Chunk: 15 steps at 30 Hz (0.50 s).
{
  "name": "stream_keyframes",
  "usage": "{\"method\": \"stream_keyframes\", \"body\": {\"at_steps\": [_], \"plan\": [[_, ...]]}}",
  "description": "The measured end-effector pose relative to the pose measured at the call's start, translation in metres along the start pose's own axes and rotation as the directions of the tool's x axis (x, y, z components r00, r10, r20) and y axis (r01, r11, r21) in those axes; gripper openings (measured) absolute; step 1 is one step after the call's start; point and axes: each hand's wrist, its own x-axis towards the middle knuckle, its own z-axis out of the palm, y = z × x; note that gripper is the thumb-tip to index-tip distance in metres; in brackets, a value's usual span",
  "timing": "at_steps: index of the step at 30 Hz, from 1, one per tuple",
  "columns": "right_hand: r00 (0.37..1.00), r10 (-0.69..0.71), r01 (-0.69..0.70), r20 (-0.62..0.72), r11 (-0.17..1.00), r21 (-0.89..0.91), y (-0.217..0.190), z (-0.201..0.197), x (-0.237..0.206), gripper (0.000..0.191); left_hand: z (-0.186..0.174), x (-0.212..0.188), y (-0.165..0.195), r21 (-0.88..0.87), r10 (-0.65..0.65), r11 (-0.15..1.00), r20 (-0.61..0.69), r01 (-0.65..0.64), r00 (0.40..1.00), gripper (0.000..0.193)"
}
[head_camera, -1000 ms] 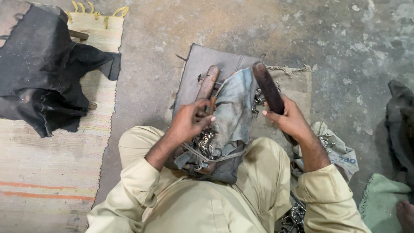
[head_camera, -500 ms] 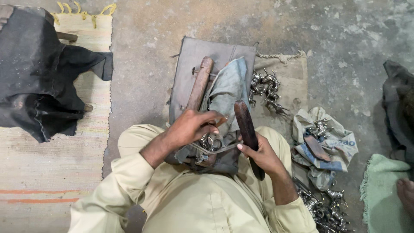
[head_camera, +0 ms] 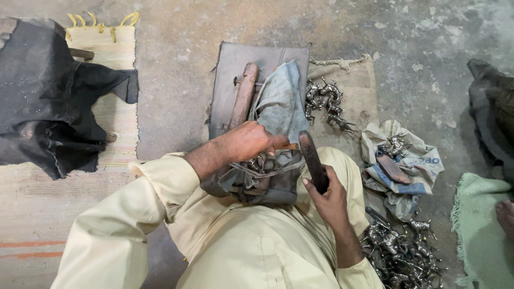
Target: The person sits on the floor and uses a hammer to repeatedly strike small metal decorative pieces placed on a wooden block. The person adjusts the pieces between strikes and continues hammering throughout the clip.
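I sit on the ground in pale clothes. My left hand (head_camera: 247, 142) presses on a small metal figurine (head_camera: 257, 163) that rests on a grey-blue cloth (head_camera: 281, 109) over my lap. My right hand (head_camera: 329, 198) grips a long dark flat file (head_camera: 311, 158), its tip close to the left hand's fingers. A wooden block (head_camera: 243, 93) lies lengthwise on a grey board (head_camera: 230, 75) just beyond the cloth.
Several small metal figurines (head_camera: 326, 104) lie on sacking to the right of the board, more in a heap (head_camera: 401, 249) at my right hip. A crumpled printed bag (head_camera: 409, 160) holds a few pieces. Dark cloth (head_camera: 48, 107) covers a striped mat on the left. A green cloth (head_camera: 476, 225) lies far right.
My right hand has brought the file from beyond the cloth back toward my lap, beside the left hand. The left hand stays on the figurine. The view has shifted left.
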Motion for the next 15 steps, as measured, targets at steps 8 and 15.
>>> {"method": "stream_keyframes", "body": {"at_steps": [8,15], "plan": [[0.949,-0.244,0.154,-0.199,0.911,-0.383,-0.019,0.002,-0.007,0.050,-0.003,-0.002,0.001,-0.017,-0.007,1.000,-0.008,0.007,1.000,0.039],[0.959,-0.078,0.002,-0.271,0.963,-0.269,-0.016,-0.003,-0.007,0.050,-0.004,0.000,-0.001,0.001,-0.030,1.000,0.026,0.030,0.999,0.039]]}}
